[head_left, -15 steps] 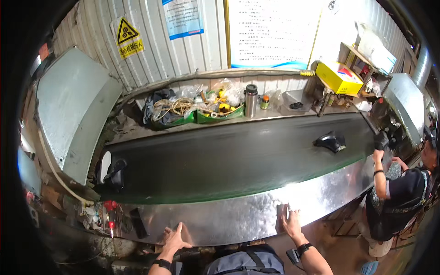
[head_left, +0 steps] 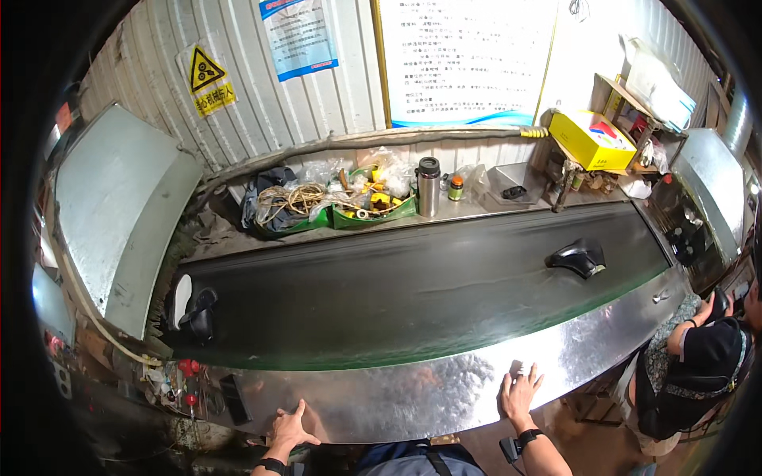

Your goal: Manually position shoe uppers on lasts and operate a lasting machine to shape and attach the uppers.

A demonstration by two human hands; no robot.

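Rests left hand (head_left: 290,428) and right hand (head_left: 519,394) on shiny metal ledge (head_left: 397,404), with fingers spread apart! Faces dark belt (head_left: 381,293) bearing black shoe (head_left: 578,258) at right.

Toward seven o'clock, your left hand (head_left: 290,431) is bare, with a black wristband (head_left: 271,465) behind it. Toward five, your bare right hand (head_left: 520,394) has a black wrist strap (head_left: 530,435) carrying a boxy dark grey unit (head_left: 509,451). At six o'clock, your grey-blue clothing (head_left: 414,463) is crossed by a black band (head_left: 438,465).
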